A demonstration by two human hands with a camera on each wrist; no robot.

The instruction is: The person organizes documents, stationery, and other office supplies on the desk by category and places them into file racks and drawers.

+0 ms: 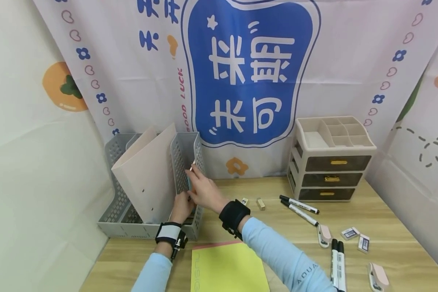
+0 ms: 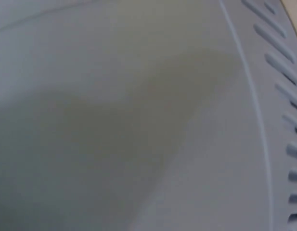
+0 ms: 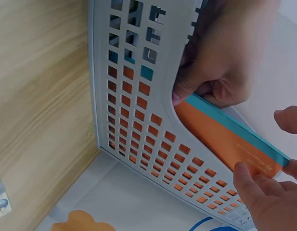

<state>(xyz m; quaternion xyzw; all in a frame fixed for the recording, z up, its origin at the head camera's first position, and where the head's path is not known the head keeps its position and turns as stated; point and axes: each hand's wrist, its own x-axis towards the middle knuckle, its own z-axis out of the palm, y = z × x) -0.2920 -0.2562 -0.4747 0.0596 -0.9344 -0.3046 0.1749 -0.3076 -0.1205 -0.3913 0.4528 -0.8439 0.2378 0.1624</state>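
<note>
An orange notebook with a teal edge (image 3: pixel 225 137) stands in the right compartment of a grey file rack (image 3: pixel 179 159). My left hand (image 1: pixel 181 207) grips its near end, the thumb against the orange cover. At the far upper corner, my right hand (image 1: pixel 206 192) pinches the notebook between its fingers. Left of that compartment, a pale pink folder (image 1: pixel 149 178) leans in the rack, rising above its walls. The left wrist view holds only a blurred pale surface and the slotted rack wall (image 2: pixel 283 96); no hand appears there.
A yellow-green notebook (image 1: pixel 226 267) lies in front over a pink one. To the right are markers (image 1: pixel 303 213), small staplers (image 1: pixel 324 236), erasers (image 1: pixel 350 232) and a small block (image 1: pixel 260 204). A drawer organizer (image 1: pixel 332 162) stands at the back right.
</note>
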